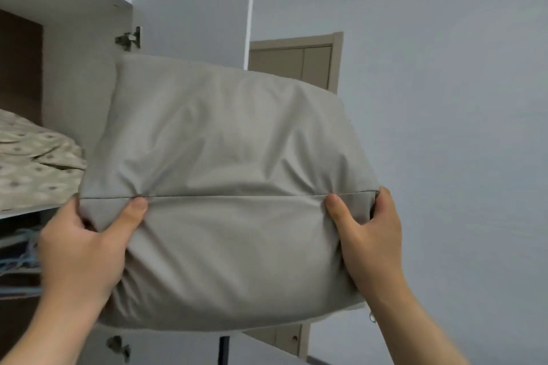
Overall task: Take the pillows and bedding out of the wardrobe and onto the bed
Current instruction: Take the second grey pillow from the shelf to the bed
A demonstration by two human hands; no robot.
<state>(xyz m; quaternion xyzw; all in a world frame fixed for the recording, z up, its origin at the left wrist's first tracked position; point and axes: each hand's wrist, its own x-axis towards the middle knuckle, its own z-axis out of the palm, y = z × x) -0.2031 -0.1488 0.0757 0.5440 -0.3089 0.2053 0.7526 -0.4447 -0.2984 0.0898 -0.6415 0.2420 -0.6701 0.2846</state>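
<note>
A plump grey-beige pillow (pixel 225 187) fills the middle of the head view, held up in the air in front of the open wardrobe. My left hand (pixel 86 246) grips its lower left edge, thumb pressed on the seam. My right hand (pixel 367 237) grips the lower right edge the same way. Patterned beige bedding (pixel 35 166) lies folded on the wardrobe shelf (pixel 26 212) at the left, partly behind the pillow. The bed is out of view.
The white wardrobe door (pixel 189 27) stands open behind the pillow, with hinges at top and bottom. A brown room door (pixel 314 65) is set in the grey wall beyond. Blue hangers (pixel 17 255) sit below the shelf.
</note>
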